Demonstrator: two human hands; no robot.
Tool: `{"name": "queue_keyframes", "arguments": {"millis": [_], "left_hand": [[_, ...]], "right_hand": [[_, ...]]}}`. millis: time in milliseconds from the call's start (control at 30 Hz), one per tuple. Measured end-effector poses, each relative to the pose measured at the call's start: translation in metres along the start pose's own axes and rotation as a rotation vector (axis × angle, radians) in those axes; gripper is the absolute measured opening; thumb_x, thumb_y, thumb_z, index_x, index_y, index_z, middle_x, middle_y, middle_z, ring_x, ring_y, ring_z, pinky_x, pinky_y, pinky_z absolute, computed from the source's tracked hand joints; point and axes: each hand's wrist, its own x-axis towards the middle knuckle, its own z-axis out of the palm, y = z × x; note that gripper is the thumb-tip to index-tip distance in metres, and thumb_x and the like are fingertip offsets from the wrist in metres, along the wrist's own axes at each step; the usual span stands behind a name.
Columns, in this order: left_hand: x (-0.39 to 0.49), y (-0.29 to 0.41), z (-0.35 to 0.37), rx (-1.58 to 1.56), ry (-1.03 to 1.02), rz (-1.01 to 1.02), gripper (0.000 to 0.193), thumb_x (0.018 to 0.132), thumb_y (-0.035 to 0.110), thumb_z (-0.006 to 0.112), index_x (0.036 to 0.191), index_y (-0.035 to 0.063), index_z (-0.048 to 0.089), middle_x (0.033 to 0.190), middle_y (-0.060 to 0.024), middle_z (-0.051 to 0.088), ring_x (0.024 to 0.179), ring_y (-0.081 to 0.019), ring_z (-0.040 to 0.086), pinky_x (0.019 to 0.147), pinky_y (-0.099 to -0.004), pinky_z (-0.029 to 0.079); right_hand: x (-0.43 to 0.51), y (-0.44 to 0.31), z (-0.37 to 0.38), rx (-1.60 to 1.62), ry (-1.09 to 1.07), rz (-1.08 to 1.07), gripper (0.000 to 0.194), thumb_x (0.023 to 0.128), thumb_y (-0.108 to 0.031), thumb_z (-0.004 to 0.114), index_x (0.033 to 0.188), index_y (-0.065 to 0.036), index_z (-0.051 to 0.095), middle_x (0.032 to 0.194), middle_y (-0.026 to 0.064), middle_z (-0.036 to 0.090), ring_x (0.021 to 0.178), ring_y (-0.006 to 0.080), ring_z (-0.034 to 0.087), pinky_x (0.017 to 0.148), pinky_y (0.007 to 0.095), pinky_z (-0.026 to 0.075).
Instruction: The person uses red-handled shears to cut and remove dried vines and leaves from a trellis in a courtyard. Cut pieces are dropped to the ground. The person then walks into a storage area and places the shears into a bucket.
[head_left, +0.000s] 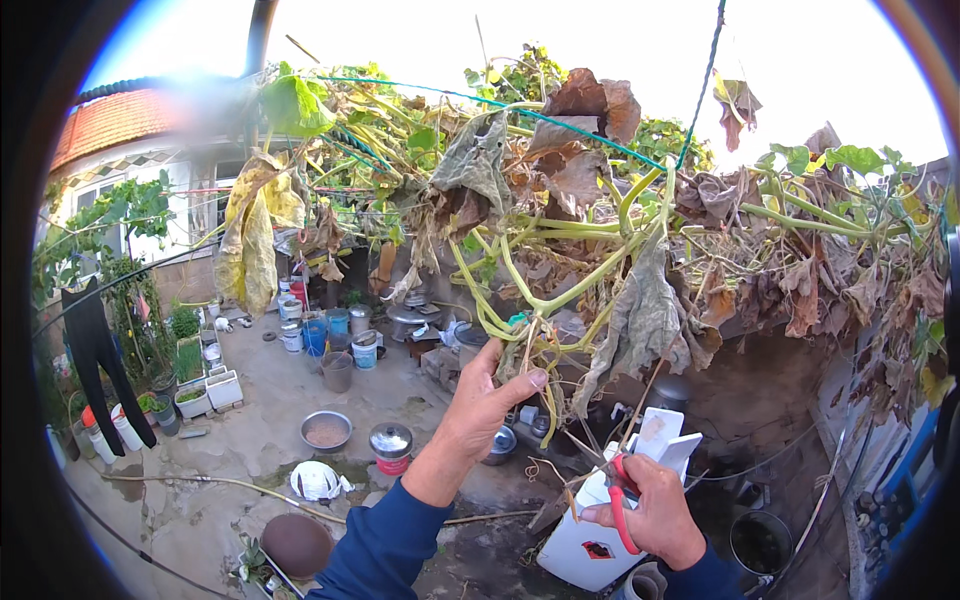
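Observation:
My left hand (487, 409) reaches up and holds a withered piece of the vine's foliage (517, 356) between thumb and fingers, just below a fork of thick green stems (544, 306). Lower and to the right, my right hand (652, 510) grips red-handled scissors (621, 499); their blades point up and left, near thin dry tendrils, and look parted. A large grey wilted leaf (637, 322) hangs between and above my hands. A yellowed leaf (253, 225) dangles at the left. Green cord (480, 99) runs through the vine.
Below lie a white plastic container (574, 547), a metal basin (326, 430), a lidded pot (391, 442) and a hose (285, 495). Buckets (365, 352) stand further back. Black trousers (94, 360) hang at the left. Dried leaves (802, 285) hang at the right.

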Motion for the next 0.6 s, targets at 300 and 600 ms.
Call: {"name": "queue_keyframes", "arguments": {"millis": [300, 600], "left_hand": [[0.000, -0.007, -0.002, -0.253, -0.214, -0.387, 0.027, 0.100, 0.023, 0.069, 0.112, 0.0008, 0.062, 0.077, -0.0009, 0.058, 0.069, -0.0116, 0.059, 0.070, -0.0311, 0.056], [-0.027, -0.035, 0.003, -0.171, -0.186, -0.323, 0.032, 0.107, 0.035, 0.057, 0.092, 0.0070, 0.054, 0.073, 0.0032, 0.047, 0.061, -0.0070, 0.046, 0.058, -0.0267, 0.053]], "right_hand": [[0.053, -0.013, -0.052, -0.303, -0.230, 0.068, 0.072, 0.064, -0.055, 0.089, 0.098, 0.005, 0.069, 0.081, 0.0174, 0.067, 0.074, 0.0329, 0.067, 0.066, 0.0420, 0.052], [0.096, -0.041, -0.052, -0.422, -0.502, 0.153, 0.077, 0.075, -0.061, 0.080, 0.126, -0.005, 0.064, 0.114, 0.0168, 0.069, 0.105, 0.0355, 0.065, 0.093, 0.0447, 0.050]]}}
